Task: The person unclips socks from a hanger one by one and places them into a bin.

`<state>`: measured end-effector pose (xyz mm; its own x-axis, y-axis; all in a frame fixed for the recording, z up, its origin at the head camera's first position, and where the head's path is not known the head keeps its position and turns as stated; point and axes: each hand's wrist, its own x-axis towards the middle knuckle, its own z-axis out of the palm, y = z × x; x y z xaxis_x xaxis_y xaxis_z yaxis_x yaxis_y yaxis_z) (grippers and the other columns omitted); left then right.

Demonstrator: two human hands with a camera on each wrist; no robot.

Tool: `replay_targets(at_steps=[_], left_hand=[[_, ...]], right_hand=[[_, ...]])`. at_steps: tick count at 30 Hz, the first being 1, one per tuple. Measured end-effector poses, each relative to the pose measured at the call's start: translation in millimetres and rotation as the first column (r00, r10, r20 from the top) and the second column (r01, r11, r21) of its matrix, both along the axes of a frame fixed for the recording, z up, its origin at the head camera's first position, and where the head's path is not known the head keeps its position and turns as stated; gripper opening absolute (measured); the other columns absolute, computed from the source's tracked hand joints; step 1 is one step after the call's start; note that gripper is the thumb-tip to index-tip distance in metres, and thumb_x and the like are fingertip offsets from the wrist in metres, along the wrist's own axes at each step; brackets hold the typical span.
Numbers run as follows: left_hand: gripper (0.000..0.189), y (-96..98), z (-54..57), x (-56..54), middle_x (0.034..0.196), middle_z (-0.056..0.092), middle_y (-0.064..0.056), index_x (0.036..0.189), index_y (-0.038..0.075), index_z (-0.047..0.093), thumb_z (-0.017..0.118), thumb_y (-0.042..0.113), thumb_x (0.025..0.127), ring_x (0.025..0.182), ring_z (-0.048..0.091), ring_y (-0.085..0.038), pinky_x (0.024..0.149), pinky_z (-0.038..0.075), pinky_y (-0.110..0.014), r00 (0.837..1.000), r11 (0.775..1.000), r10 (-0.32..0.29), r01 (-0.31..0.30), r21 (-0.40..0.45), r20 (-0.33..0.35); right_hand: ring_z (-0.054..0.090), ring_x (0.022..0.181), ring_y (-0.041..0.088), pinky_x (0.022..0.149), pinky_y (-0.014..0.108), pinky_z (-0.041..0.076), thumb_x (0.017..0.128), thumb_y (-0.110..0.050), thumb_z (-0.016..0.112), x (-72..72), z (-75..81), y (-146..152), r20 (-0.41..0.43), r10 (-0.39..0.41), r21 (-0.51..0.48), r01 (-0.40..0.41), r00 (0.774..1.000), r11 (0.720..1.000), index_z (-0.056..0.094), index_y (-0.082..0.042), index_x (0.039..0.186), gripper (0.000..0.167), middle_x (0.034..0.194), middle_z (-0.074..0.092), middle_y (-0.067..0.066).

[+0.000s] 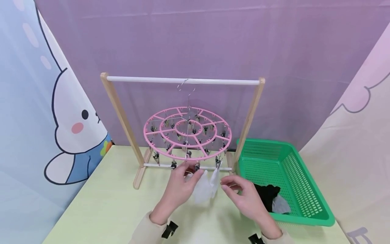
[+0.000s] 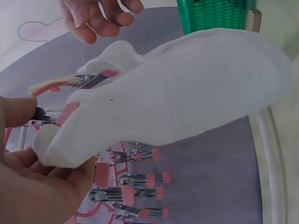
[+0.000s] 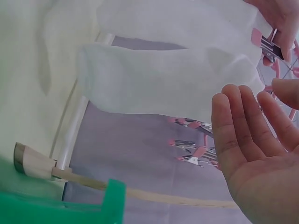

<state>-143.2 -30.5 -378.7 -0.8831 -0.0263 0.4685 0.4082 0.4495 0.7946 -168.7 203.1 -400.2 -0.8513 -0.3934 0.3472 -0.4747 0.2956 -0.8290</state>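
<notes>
A white sock (image 2: 187, 88) hangs from two metal clips with pink tips on a round pink clip hanger (image 1: 210, 156). My left hand (image 1: 179, 183) is at the hanger's front rim. In the left wrist view its thumb presses the handle of one clip (image 2: 44, 116), whose tips bite the sock's cuff; the other fingers are partly behind the cuff. To the right, my right hand (image 1: 243, 196) holds nothing, its fingers loosely extended beside the sock. In the right wrist view two hanging white lengths of fabric (image 3: 163, 84) show; whether they are separate socks I cannot tell.
The hanger hooks onto the white bar (image 1: 146, 80) of a wooden stand (image 1: 122, 118). Several other clips (image 1: 156, 157) dangle from its rings. At the right, a green basket (image 1: 313, 183) holds black fabric (image 1: 268, 195) and a grey piece (image 1: 281, 205).
</notes>
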Motion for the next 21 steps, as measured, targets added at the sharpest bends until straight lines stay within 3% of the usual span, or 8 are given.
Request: replay_targets(at_steps=[7, 13, 21], left_hand=[[0.024, -5.3, 5.6, 5.1, 0.093, 0.065, 0.003, 0.116, 0.006, 0.068, 0.068, 0.021, 0.098, 0.085, 0.063, -0.015, 0.074, 0.053, -0.029, 0.999, 0.999, 0.002, -0.004, 0.044, 0.053], [0.021, -8.6, 8.7, 8.6, 0.092, 0.064, -0.003, 0.116, 0.001, 0.065, 0.065, 0.014, 0.100, 0.077, 0.063, -0.014, 0.067, 0.054, -0.027, 0.996, 0.989, -0.082, 0.075, 0.125, 0.046], [0.019, -12.9, 10.0, 11.3, 0.096, 0.064, -0.014, 0.114, -0.005, 0.064, 0.060, 0.008, 0.101, 0.082, 0.063, -0.016, 0.072, 0.062, -0.033, 0.980, 0.956, -0.194, 0.177, 0.234, 0.051]], right_hand=[[0.068, 0.091, 0.012, 0.080, 0.030, 0.059, 0.094, -0.008, 0.073, 1.4, 5.8, -3.8, -0.036, 0.028, -0.033, -0.029, 0.999, 0.999, 0.073, -0.007, 0.111, 0.016, 0.104, 0.073, 0.003], [0.069, 0.093, 0.014, 0.080, 0.032, 0.060, 0.094, -0.008, 0.073, 4.7, 9.0, -8.5, -0.020, 0.068, -0.076, -0.070, 0.997, 0.995, 0.072, -0.006, 0.112, 0.019, 0.105, 0.072, 0.007], [0.069, 0.093, 0.015, 0.081, 0.032, 0.060, 0.093, -0.012, 0.075, 8.5, 9.5, -22.0, 0.003, 0.151, -0.089, -0.150, 0.989, 0.985, 0.071, -0.008, 0.114, 0.022, 0.105, 0.072, 0.004]])
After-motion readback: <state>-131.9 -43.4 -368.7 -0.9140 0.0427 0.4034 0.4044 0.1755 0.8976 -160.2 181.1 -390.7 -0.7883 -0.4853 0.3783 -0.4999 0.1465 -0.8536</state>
